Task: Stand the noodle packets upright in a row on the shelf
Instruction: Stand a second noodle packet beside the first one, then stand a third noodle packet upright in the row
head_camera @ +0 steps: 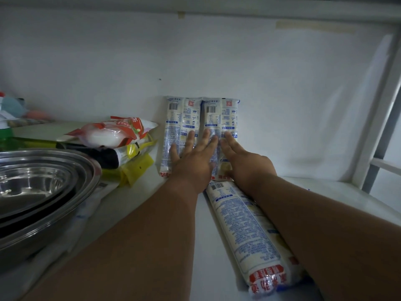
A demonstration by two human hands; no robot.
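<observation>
Two long white noodle packets with blue print stand upright side by side against the shelf's white back wall: the left packet (181, 120) and the right packet (221, 118). My left hand (193, 158) lies flat with fingers spread across the lower halves of both. My right hand (245, 164) presses flat on the right packet's lower part. A third noodle packet (249, 231) lies flat on the white shelf (338, 200), under my right forearm, its red-labelled end toward me.
Stacked steel bowls (36, 187) fill the left front. Behind them lies a pile of red, white and yellow food bags (117, 135). A green bottle (5, 135) stands far left. The white shelf frame post (377, 118) rises at the right.
</observation>
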